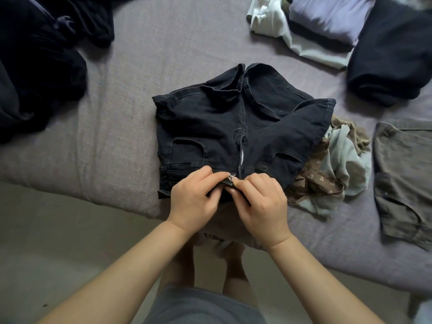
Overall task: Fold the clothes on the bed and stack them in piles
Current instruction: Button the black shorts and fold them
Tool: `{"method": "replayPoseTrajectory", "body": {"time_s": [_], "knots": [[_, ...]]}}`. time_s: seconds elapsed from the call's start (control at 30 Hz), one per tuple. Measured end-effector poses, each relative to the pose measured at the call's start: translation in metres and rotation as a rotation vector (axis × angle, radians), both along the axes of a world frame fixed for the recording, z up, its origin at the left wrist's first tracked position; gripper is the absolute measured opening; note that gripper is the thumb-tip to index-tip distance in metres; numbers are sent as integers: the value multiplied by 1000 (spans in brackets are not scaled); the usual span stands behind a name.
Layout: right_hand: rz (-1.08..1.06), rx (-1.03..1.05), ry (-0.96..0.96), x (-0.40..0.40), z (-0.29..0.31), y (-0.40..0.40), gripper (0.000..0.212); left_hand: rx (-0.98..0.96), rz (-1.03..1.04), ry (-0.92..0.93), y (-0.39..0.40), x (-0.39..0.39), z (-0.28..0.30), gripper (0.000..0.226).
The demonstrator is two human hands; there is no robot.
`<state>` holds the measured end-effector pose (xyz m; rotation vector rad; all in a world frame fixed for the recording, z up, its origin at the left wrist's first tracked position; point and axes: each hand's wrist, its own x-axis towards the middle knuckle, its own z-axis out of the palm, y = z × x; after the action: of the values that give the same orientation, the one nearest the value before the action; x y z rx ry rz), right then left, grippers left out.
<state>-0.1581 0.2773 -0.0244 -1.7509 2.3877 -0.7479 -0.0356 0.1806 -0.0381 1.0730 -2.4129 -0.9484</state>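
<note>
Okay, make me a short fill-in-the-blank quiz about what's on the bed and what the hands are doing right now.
1. Both hands pinch the ____ of the black denim shorts.
2. The shorts' zipper is partly ____.
3. The left hand and right hand work at the shorts' metal ____.
4. The folded lavender garment lies at the ____ right of the bed.

Missing words: waistband; open; button; far

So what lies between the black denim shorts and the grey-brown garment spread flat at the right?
In the head view, a crumpled heap of brown patterned and pale fabric lies between the shorts and the grey-brown garment, then bare sheet.
</note>
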Motion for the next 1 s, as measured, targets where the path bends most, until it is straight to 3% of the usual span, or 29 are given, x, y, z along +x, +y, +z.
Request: {"method": "replayPoseTrajectory", "body": {"time_s": [0.1,0.2,0.27,0.4,0.5,0.6,1.0], "knots": [[23,22,-268,-12,7,-1,26,56,-2,-117,-1,9,-11,33],[-185,38,-502,-41,2,-20,15,187,-373,-518,-11,10,-17,43],[-287,191,-594,-57,-13,-40,17,251,-488,-657,-18,0,-19,45],[-379,469,-669,-65,-55,-63,25,157,-207,-415,-43,-53,-27,31],[-388,626,-616,-65,-82,-58,19,202,-306,-476,-58,-91,-49,45],[-414,562,-656,-62,-95,-56,18,286,-394,-597,-70,-89,-81,54],[-485,601,-562,-68,-103,-76,15,268,-529,-583,-82,-73,-107,65]]}}
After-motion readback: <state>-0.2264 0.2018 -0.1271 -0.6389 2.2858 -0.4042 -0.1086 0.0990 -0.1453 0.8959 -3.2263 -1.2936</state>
